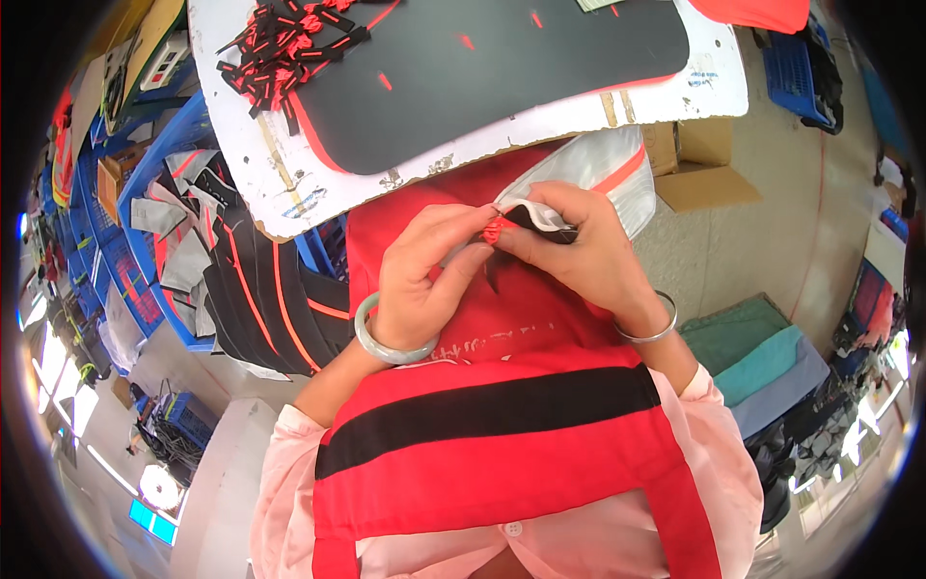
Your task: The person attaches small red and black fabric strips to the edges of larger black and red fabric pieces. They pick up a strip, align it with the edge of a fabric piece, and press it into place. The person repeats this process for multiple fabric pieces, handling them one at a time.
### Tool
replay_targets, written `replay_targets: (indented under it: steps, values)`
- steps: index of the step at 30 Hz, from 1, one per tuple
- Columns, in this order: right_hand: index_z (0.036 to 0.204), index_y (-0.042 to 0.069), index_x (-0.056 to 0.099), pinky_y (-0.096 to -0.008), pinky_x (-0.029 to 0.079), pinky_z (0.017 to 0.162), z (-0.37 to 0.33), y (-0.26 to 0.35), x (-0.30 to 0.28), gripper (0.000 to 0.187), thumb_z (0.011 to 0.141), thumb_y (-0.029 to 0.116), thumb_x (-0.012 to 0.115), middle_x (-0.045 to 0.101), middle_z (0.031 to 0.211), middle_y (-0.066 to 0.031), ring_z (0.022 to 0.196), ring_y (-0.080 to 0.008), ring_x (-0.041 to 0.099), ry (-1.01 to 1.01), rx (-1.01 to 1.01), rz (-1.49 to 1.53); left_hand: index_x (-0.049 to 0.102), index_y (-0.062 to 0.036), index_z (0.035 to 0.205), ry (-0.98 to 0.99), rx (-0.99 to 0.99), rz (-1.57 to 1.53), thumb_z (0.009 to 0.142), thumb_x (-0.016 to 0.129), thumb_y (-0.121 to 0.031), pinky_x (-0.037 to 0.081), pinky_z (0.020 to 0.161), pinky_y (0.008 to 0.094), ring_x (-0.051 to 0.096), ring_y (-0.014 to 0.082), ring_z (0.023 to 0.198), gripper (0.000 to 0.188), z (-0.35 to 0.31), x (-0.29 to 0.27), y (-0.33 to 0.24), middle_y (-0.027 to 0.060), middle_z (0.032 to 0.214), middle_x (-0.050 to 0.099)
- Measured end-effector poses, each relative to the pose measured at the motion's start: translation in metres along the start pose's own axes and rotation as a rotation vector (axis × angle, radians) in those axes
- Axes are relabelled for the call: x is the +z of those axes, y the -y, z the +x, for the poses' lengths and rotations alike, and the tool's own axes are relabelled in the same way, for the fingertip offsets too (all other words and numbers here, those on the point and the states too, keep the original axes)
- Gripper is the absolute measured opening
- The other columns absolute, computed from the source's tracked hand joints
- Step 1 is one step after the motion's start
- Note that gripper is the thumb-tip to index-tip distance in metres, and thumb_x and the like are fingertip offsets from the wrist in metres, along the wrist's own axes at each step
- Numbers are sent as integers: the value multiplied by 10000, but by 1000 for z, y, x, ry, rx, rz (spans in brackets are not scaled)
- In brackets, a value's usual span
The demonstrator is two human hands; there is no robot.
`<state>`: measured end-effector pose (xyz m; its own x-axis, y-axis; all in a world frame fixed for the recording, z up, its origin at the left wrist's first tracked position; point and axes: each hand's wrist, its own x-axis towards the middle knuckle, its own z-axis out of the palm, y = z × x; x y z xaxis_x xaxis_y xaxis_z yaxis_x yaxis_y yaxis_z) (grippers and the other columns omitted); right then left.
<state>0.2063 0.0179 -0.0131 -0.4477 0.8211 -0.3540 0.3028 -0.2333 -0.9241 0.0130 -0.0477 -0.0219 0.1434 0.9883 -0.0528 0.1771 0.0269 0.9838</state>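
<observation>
My left hand and my right hand meet in front of my red apron, fingertips nearly touching. Between thumb and fingers, the left pinches a small bunched red cord, with a thin dark end hanging below it. My right hand is closed on the edge of a grey-white fabric piece with black trim and an orange-red stripe. That piece drapes behind the right hand, toward the table. The fingers partly hide where cord and fabric meet.
Ahead stands a white table bearing a dark panel and a pile of black tabs with red cords. Black-and-grey fabric pieces spill from a blue basket on the left. An open cardboard box lies beyond the table's right side.
</observation>
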Motion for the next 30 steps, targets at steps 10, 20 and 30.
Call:
replay_targets:
  steps: [10, 20, 30]
  values:
    - [957, -1, 685, -290, 480, 710, -3, 6, -2, 136, 861, 89, 717, 679, 817, -75, 773, -147, 608, -10, 77, 128, 643, -21, 1254, -99, -64, -82, 868, 618, 79, 485, 740, 248, 605, 145, 878, 400, 5, 7, -2, 83, 1007, 606]
    - [958, -2, 665, -249, 476, 701, -3, 6, -10, 121, 838, 15, 670, 656, 835, -31, 783, -84, 582, 86, 64, 174, 645, -27, 1252, -134, 27, -83, 858, 596, 108, 501, 734, 288, 602, 194, 862, 419, 9, 6, -5, 93, 989, 608]
    - [919, 0, 644, -274, 464, 666, -1, 4, -7, 163, 758, -17, 638, 620, 761, -38, 725, -106, 563, 122, 73, 122, 648, -35, 1246, -114, 109, 37, 812, 607, 128, 518, 721, 324, 622, 248, 856, 466, 13, 8, -5, 123, 981, 633]
